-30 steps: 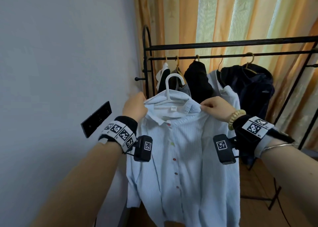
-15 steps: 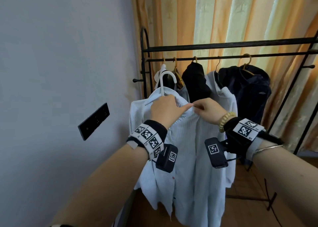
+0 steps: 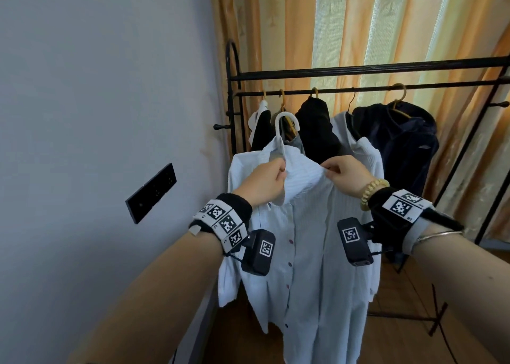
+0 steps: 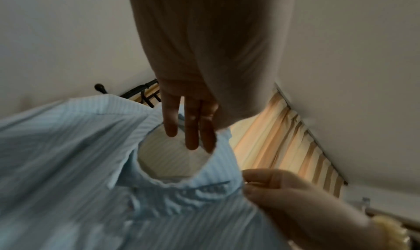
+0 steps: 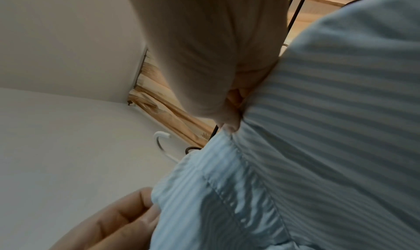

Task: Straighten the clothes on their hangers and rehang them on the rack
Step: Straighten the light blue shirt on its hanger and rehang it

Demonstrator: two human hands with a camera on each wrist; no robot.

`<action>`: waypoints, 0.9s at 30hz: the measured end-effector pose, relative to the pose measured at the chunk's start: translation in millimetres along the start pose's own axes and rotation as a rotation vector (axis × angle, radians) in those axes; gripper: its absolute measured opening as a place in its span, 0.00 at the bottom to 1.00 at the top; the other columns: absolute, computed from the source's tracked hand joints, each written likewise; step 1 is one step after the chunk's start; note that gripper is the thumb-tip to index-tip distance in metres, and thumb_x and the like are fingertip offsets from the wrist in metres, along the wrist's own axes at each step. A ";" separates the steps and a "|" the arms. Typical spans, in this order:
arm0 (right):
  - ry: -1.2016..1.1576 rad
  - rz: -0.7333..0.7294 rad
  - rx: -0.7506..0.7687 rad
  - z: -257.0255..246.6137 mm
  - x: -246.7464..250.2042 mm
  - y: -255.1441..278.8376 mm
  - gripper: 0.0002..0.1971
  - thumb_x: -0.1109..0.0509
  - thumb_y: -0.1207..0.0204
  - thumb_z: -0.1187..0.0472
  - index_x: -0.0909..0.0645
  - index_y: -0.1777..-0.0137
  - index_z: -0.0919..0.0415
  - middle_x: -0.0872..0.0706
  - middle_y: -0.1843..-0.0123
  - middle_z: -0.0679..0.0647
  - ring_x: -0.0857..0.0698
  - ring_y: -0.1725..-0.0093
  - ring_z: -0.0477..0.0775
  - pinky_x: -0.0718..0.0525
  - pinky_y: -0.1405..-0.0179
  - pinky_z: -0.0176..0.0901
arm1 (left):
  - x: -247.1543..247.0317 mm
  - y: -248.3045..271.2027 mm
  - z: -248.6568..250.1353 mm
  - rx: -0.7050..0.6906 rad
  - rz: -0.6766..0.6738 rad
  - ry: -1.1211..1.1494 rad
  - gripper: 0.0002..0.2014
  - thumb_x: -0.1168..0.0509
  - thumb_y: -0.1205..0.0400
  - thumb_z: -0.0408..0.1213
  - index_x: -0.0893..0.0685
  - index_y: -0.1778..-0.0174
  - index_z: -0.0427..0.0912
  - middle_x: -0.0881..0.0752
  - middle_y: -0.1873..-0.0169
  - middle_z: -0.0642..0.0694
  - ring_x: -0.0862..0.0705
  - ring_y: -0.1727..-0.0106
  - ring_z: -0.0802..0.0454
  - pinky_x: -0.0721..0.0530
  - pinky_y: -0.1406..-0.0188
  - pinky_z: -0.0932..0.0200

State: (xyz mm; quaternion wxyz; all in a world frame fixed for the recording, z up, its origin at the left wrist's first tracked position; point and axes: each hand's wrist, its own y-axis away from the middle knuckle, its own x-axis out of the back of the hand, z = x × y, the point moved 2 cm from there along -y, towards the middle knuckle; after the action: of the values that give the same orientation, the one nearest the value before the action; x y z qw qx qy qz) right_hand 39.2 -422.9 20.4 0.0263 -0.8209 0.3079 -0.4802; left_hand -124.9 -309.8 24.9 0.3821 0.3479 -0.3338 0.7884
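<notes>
A light blue striped shirt (image 3: 303, 253) hangs on a white plastic hanger (image 3: 287, 118), held up in front of the black clothes rack (image 3: 358, 70). My left hand (image 3: 276, 176) grips the collar just below the hanger's neck; in the left wrist view its fingers (image 4: 191, 128) reach into the collar opening of the shirt (image 4: 68, 146). My right hand (image 3: 331, 170) pinches the collar's right side, and the right wrist view shows the right hand (image 5: 229, 121) pinching a fold of the shirt (image 5: 318, 128). The hanger's hook (image 5: 159, 140) is free of the rail.
A black garment (image 3: 317, 132), a white one (image 3: 358, 148) and a dark navy jacket (image 3: 400, 143) hang on the rail behind. A grey wall with a black switch panel (image 3: 151, 192) stands close on the left. Orange curtains (image 3: 358, 18) back the rack.
My left hand moved from the shirt's left shoulder to the collar. The shirt turned from facing me to partly sideways, and the two hands have since drawn slightly apart along the collar.
</notes>
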 end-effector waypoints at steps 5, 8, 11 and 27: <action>-0.014 0.023 0.074 -6.1 2.8 1.2 0.11 0.38 0.22 0.68 0.14 0.47 0.63 0.11 0.52 0.59 0.14 0.50 0.57 0.17 0.45 0.54 | -16.4 1.7 -12.6 -0.023 -0.105 -0.019 0.21 0.33 0.23 0.56 0.20 0.46 0.42 0.14 0.53 0.48 0.17 0.52 0.52 0.19 0.55 0.60; -0.024 0.055 0.071 -5.9 3.5 0.6 0.11 0.38 0.21 0.68 0.14 0.46 0.63 0.11 0.50 0.58 0.15 0.49 0.56 0.18 0.44 0.52 | -17.0 -2.0 -10.8 0.003 -0.140 -0.167 0.15 0.36 0.17 0.46 0.25 0.64 0.39 0.21 0.65 0.45 0.22 0.64 0.49 0.24 0.66 0.58; -0.035 0.071 0.052 0.7 6.8 1.2 0.11 0.38 0.20 0.66 0.14 0.46 0.63 0.10 0.50 0.58 0.15 0.48 0.57 0.18 0.42 0.53 | -20.2 6.9 -7.9 0.030 -0.418 -0.171 0.09 0.35 0.18 0.39 0.21 0.57 0.35 0.16 0.62 0.43 0.17 0.62 0.50 0.21 0.65 0.60; -0.039 0.013 0.116 -0.4 13.9 15.2 0.13 0.38 0.21 0.69 0.13 0.44 0.63 0.10 0.50 0.58 0.14 0.49 0.56 0.18 0.42 0.55 | 37.5 -10.4 -21.1 0.125 0.487 -0.199 0.06 0.44 0.18 0.31 0.23 0.50 0.36 0.15 0.56 0.37 0.17 0.55 0.38 0.25 0.62 0.52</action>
State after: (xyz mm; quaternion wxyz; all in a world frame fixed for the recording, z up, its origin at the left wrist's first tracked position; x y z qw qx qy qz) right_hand 36.5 -442.5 26.2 0.0832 -0.8251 0.2844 -0.4811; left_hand -139.9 -274.1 46.4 0.1244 0.3561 -0.3944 0.8379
